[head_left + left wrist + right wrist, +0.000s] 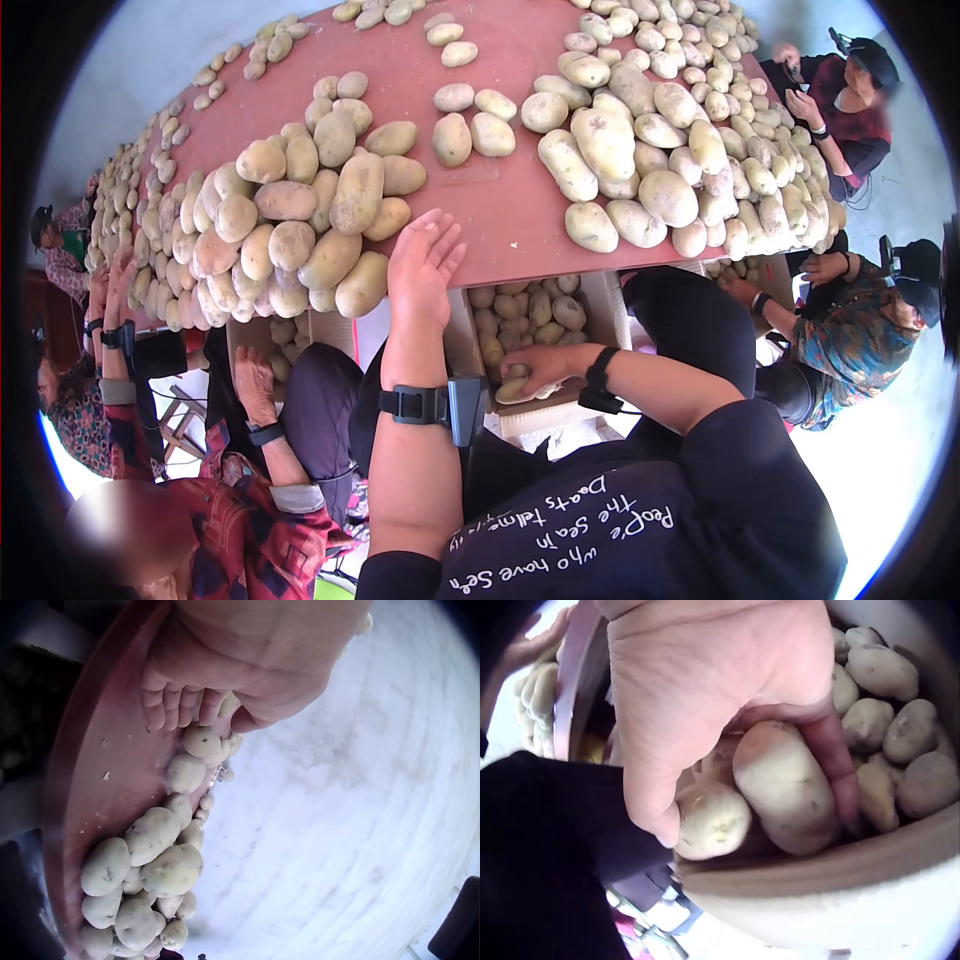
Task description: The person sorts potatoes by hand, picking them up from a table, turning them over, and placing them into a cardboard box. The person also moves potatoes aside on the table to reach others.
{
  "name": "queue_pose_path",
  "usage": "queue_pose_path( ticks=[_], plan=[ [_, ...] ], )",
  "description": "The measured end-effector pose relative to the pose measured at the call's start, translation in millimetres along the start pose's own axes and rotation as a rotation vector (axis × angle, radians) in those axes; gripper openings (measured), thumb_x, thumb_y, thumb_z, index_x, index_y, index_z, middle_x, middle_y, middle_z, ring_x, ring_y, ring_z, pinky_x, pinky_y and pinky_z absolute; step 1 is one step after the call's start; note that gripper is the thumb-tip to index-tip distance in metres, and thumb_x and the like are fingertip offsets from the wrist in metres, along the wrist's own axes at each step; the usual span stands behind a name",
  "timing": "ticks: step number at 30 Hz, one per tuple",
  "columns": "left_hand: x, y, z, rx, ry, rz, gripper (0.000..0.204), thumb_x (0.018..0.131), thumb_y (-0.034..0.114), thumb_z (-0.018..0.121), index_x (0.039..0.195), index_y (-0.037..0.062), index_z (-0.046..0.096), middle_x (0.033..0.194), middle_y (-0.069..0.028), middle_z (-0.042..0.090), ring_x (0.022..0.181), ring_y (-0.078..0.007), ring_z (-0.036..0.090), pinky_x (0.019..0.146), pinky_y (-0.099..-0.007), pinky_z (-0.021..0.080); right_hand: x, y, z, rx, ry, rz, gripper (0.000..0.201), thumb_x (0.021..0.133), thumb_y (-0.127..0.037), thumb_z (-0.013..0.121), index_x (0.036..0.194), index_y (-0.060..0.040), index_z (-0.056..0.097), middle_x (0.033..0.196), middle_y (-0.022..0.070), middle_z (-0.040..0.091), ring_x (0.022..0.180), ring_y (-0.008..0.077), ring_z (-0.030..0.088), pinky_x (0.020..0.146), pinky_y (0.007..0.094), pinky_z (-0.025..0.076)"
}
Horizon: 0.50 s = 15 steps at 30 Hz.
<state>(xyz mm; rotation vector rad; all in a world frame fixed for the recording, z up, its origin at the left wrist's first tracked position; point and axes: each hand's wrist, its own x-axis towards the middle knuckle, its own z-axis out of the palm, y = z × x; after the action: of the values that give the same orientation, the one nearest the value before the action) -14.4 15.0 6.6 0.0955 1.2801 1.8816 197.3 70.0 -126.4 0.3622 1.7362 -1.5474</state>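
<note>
My left hand (pixel 424 265) is over the near edge of the red table (pixel 505 215), palm up and fingers loosely bent, with nothing in it. Just left of it lies a large heap of potatoes (pixel 285 200). In the left wrist view, more potatoes (pixel 185 772) show beyond the fingers. Below the table edge my right hand (pixel 548 368) reaches into a cardboard box (pixel 840 874) of potatoes. Its thumb and fingers curl round two potatoes at the near rim, a larger oblong one (pixel 786 787) and a smaller rounder one (pixel 714 823).
Another potato heap (pixel 690 150) covers the table's right side, with a small group of potatoes (pixel 453 138) between the heaps. A second box (pixel 325 330) stands left under the table edge. A person in a red patterned top (pixel 260 525) sits close on the left; others sit around.
</note>
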Motion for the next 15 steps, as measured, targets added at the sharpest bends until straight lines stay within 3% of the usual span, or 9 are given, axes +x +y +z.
queue_pose_path(
  ticks=[1, 2, 3, 5, 7, 9, 11, 15],
  plan=[
    [-1.3, 2.2, -0.2, -0.021, 0.024, 0.005, 0.044, 0.092, 0.020, 0.044, 0.127, -0.0049, 0.043, 0.125, -0.0180, 0.051, 0.114, -0.0274, 0.052, 0.094, -0.0377, 0.044, -24.0, -23.8, -10.1, 0.150, -0.070, 0.040, 0.057, 0.071, -0.031, 0.074, 0.120, -0.0142, 0.049, 0.108, 0.0099, 0.056, 0.099, 0.0231, 0.057, 0.084, 0.0378, 0.047],
    [-2.6, 4.5, -0.7, -0.044, 0.049, 0.009, 0.042, 0.091, 0.019, 0.046, 0.126, -0.0045, 0.044, 0.124, -0.0174, 0.052, 0.114, -0.0272, 0.052, 0.094, -0.0372, 0.044, -44.5, -45.7, -21.9, 0.079, -0.074, -0.005, 0.057, 0.074, -0.027, 0.074, 0.122, -0.0126, 0.048, 0.111, 0.0067, 0.054, 0.101, 0.0171, 0.054, 0.084, 0.0336, 0.047],
    [-3.1, 8.8, -0.2, -0.075, 0.070, 0.020, 0.040, 0.091, 0.017, 0.047, 0.124, -0.0041, 0.046, 0.123, -0.0169, 0.052, 0.114, -0.0270, 0.052, 0.094, -0.0368, 0.044, -55.8, -39.7, -40.3, -0.016, 0.010, -0.283, 0.060, 0.074, -0.028, 0.075, 0.125, -0.0128, 0.046, 0.114, 0.0058, 0.053, 0.105, 0.0144, 0.051, 0.089, 0.0309, 0.044],
    [-3.4, 9.9, -2.3, -0.082, 0.073, 0.025, 0.039, 0.090, 0.017, 0.048, 0.124, -0.0030, 0.046, 0.123, -0.0162, 0.052, 0.113, -0.0265, 0.053, 0.094, -0.0363, 0.044, -95.4, -81.2, -63.8, 0.057, 0.148, -0.448, 0.061, 0.075, -0.032, 0.074, 0.125, -0.0110, 0.046, 0.117, 0.0048, 0.050, 0.110, 0.0151, 0.046, 0.095, 0.0319, 0.039],
    [-3.2, 7.1, -5.1, -0.085, 0.076, 0.018, 0.038, 0.091, 0.017, 0.048, 0.124, -0.0019, 0.047, 0.123, -0.0152, 0.053, 0.113, -0.0258, 0.053, 0.094, -0.0361, 0.044, -113.7, -105.5, -84.6, -0.036, 0.454, -0.540, 0.066, 0.074, -0.038, 0.072, 0.126, -0.0093, 0.044, 0.119, 0.0042, 0.048, 0.111, 0.0141, 0.045, 0.096, 0.0318, 0.038],
    [-0.7, 1.1, -6.0, -0.080, 0.075, 0.002, 0.037, 0.091, 0.017, 0.048, 0.123, -0.0007, 0.047, 0.123, -0.0139, 0.053, 0.114, -0.0250, 0.052, 0.093, -0.0359, 0.044, -113.7, -130.2, -98.7, 0.099, 0.660, -0.602, 0.063, 0.073, -0.030, 0.072, 0.125, -0.0073, 0.044, 0.119, 0.0062, 0.048, 0.114, 0.0162, 0.043, 0.099, 0.0318, 0.035],
    [0.6, -3.1, -5.4, -0.069, 0.068, -0.023, 0.036, 0.091, 0.017, 0.047, 0.123, 0.0002, 0.048, 0.123, -0.0128, 0.053, 0.114, -0.0239, 0.052, 0.092, -0.0356, 0.044, -94.9, -143.9, -114.9, -0.250, 1.003, -0.690, 0.062, 0.074, -0.022, 0.072, 0.127, -0.0077, 0.044, 0.125, 0.0117, 0.046, 0.117, 0.0219, 0.045, 0.100, 0.0353, 0.037],
    [0.0, -6.6, -1.0, -0.026, 0.042, -0.034, 0.042, 0.090, 0.019, 0.046, 0.126, -0.0024, 0.046, 0.124, -0.0146, 0.052, 0.111, -0.0252, 0.053, 0.093, -0.0374, 0.044, -45.2, -164.7, -122.4, -0.638, 1.331, -0.323, 0.060, 0.075, -0.020, 0.071, 0.129, -0.0135, 0.045, 0.136, 0.0227, 0.035, 0.127, 0.0397, 0.035, 0.100, 0.0446, 0.038]
  ],
)
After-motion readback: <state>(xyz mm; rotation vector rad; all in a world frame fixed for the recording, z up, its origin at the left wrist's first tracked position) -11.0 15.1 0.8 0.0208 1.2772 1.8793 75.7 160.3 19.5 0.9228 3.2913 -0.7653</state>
